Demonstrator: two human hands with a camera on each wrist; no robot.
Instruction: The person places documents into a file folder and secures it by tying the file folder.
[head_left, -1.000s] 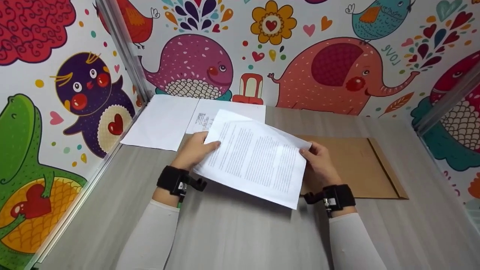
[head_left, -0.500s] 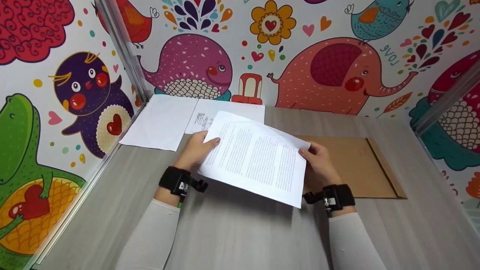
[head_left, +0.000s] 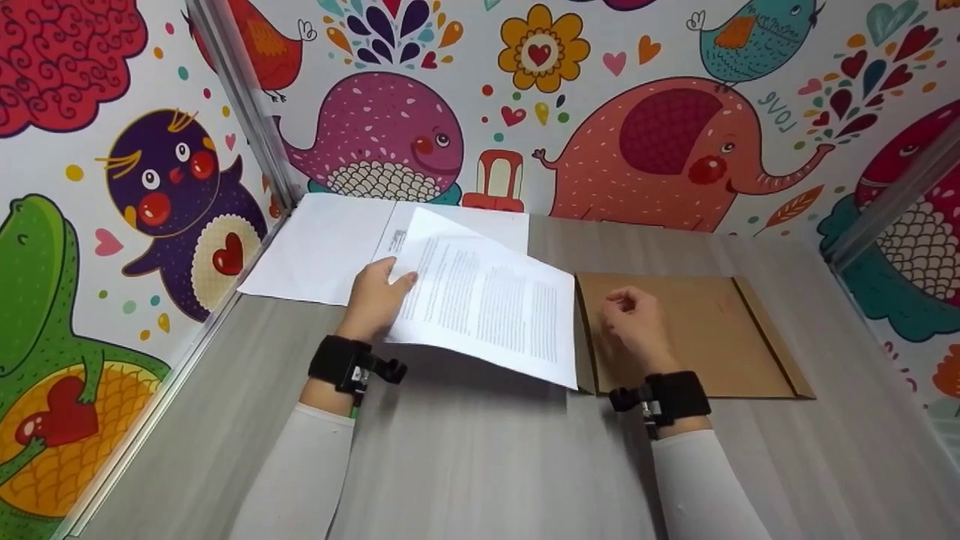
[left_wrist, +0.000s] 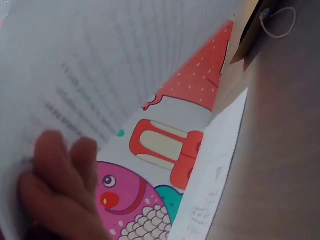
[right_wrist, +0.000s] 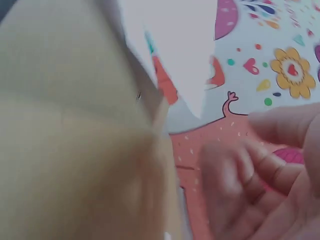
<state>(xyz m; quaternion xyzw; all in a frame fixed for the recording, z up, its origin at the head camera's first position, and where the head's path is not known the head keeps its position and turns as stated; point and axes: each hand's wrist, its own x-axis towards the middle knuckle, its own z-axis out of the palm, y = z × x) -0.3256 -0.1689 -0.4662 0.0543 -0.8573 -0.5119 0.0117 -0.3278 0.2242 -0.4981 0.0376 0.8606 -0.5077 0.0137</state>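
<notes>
My left hand [head_left: 373, 300] pinches the left edge of a printed sheet of paper [head_left: 487, 307], thumb on the near face. The sheet is tilted above the table, its lower right corner beside the brown kraft document folder [head_left: 697, 330]. In the left wrist view the fingers [left_wrist: 55, 160] lie against the back of the paper, where print shows through. My right hand [head_left: 637, 326] is over the left part of the folder, apart from the sheet. Its fingers are loosely curled with nothing between them, and the right wrist view shows the thumb [right_wrist: 285, 125] away from the fingers.
Two white sheets lie side by side at the back left, a blank one [head_left: 319, 247] and one with a stamp and handwriting [head_left: 487, 225]. A thin string [left_wrist: 280, 32] hangs from the folder. Patterned walls [head_left: 510, 120] border the wooden-look table [head_left: 480, 465].
My right hand has let go of the sheet's right edge and now stands apart over the folder. The sheet, held by the left hand alone, has shifted left, uncovering the folder's left edge.
</notes>
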